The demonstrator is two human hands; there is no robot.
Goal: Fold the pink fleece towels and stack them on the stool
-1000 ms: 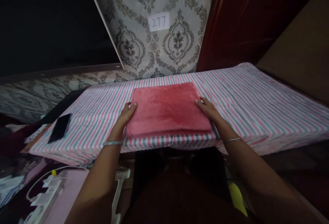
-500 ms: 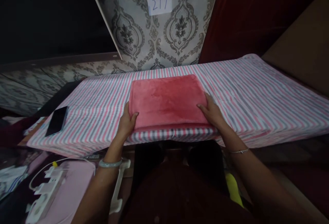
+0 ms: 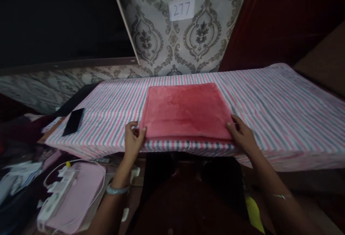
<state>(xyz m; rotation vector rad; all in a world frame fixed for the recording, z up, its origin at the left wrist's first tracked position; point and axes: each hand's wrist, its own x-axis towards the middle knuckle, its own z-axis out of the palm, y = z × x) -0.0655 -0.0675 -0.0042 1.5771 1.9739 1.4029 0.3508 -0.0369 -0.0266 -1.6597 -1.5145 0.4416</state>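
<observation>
A folded pink plush cloth (image 3: 185, 111) lies flat on a bed with a pink, grey and white striped sheet (image 3: 272, 109), near its front edge. My left hand (image 3: 134, 139) pinches the cloth's near left corner between thumb and fingers. At the near right corner my right hand (image 3: 242, 134) grips the cloth's edge with curled fingers. Both wrists wear thin bangles.
A black phone (image 3: 73, 121) lies on the sheet at the left. Lower left, a white power strip with cables (image 3: 58, 191) rests on a pink case (image 3: 78, 195). A patterned wall panel carries a "277" label (image 3: 182, 9). Dark red furniture stands at the right.
Both hands have slid back along the cloth's sides to its near corners. The view has shifted slightly, so the cloth sits further right in frame.
</observation>
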